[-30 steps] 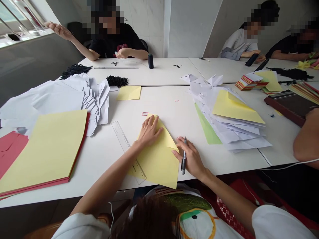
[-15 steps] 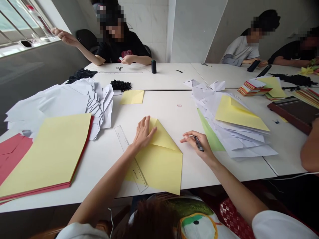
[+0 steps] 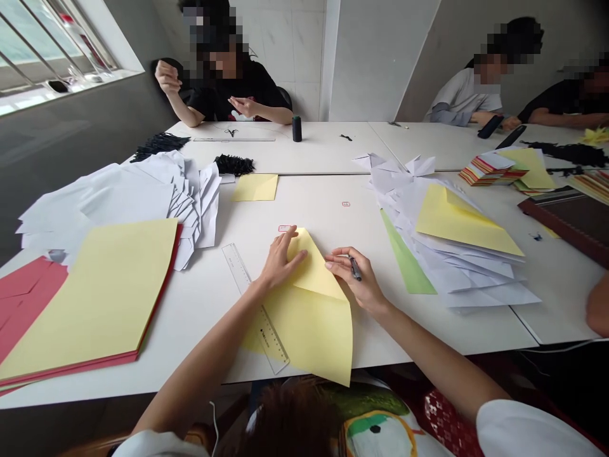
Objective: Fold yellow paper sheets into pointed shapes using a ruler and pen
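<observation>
A sheet of yellow paper (image 3: 309,324) lies in front of me, its upper right corner folded over into a slanting edge. My left hand (image 3: 284,257) rests on the folded part, fingers stretched out and thumb spread. At the slanting right edge, the fingertips of my right hand (image 3: 356,273) touch the paper. A dark pen (image 3: 354,268) is tucked in that same hand. A clear ruler (image 3: 272,336) lies at a slant over the paper's left side and passes beneath my left forearm.
Yellow and red sheets (image 3: 104,285) are stacked on the left, before a heap of white paper (image 3: 104,190). White folded papers (image 3: 476,273) with a yellow one on top lie right. A black thread spool (image 3: 297,129) stands farther back. Co-workers sit across and to the right.
My right hand has moved left, from above the bare table to the paper's folded edge, with the pen still in it. The co-worker opposite has drawn a raised hand inward.
</observation>
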The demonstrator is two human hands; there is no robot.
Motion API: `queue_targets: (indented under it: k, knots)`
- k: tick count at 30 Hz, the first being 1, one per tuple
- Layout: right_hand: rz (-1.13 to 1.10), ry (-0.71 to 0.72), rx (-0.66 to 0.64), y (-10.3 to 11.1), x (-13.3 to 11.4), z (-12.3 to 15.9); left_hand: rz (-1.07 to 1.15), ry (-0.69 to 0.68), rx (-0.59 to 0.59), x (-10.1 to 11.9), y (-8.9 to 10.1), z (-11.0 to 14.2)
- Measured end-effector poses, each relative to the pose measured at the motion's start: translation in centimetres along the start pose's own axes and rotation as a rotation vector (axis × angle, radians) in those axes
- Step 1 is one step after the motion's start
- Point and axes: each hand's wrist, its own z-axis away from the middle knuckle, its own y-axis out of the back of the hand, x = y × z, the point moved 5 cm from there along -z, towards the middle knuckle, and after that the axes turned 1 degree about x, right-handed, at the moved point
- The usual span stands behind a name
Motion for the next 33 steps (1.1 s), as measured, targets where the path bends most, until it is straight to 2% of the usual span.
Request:
queue_targets:
  k: [4, 6, 8, 10, 12, 13, 15, 17, 21, 24, 26, 27, 29, 31, 33]
  knots:
    - [-0.057, -0.149, -0.107, -0.7, 0.4, -0.8, 0.058, -0.076, -0.018, 1.0, 0.2, 0.0]
    - [-0.036, -0.152, -0.146, -0.4, 0.1, -1.0, 0.036, -0.084, -0.009, 1.3, 0.8, -0.2]
    - [-0.017, -0.096, -0.161, 0.7, -0.9, -1.2, -0.052, 0.009, 0.042, 0.9, 1.8, -0.2]
    - [0.018, -0.034, -0.157, 2.3, -2.2, -1.4, -0.193, 0.19, 0.095, -0.2, 3.0, 0.2]
    - [0.043, 0.002, -0.125, 4.3, -3.3, -1.6, -0.328, 0.351, 0.102, -1.6, 3.9, 1.2]
    - [0.04, 0.007, -0.108, 5.3, -3.8, -1.7, -0.378, 0.387, 0.084, -2.3, 4.2, 1.8]
    - [0.008, -0.019, -0.096, 6.9, -4.3, -1.8, -0.457, 0.355, 0.013, -3.6, 4.5, 2.9]
    - [-0.031, -0.046, -0.09, 8.0, -4.7, -1.9, -0.5, 0.256, -0.077, -4.8, 4.8, 3.7]
    - [-0.109, -0.046, -0.115, 8.6, -5.9, -1.9, -0.466, 0.031, -0.22, -6.1, 6.6, 3.5]
    - [-0.169, -0.056, -0.189, 7.3, -6.3, -2.0, -0.262, 0.026, -0.181, -5.1, 8.4, 2.1]
    - [-0.163, -0.076, -0.244, 5.9, -5.9, -2.2, 0.104, 0.116, -0.146, -3.6, 8.7, 1.0]
    - [-0.135, -0.077, -0.264, 5.1, -5.4, -2.4, 0.375, 0.162, -0.131, -2.6, 8.5, 0.5]
    - [-0.044, -0.044, -0.29, 3.6, -4.5, -2.7, 0.759, 0.23, -0.232, -0.4, 7.0, -0.3]
    - [0.058, -0.006, -0.326, 2.3, -3.5, -3.0, 0.889, 0.275, -0.275, 1.2, 5.4, -0.7]
    - [0.13, -0.017, -0.389, 1.0, -2.7, -3.3, 0.869, 0.361, -0.201, 1.5, 4.1, -0.9]
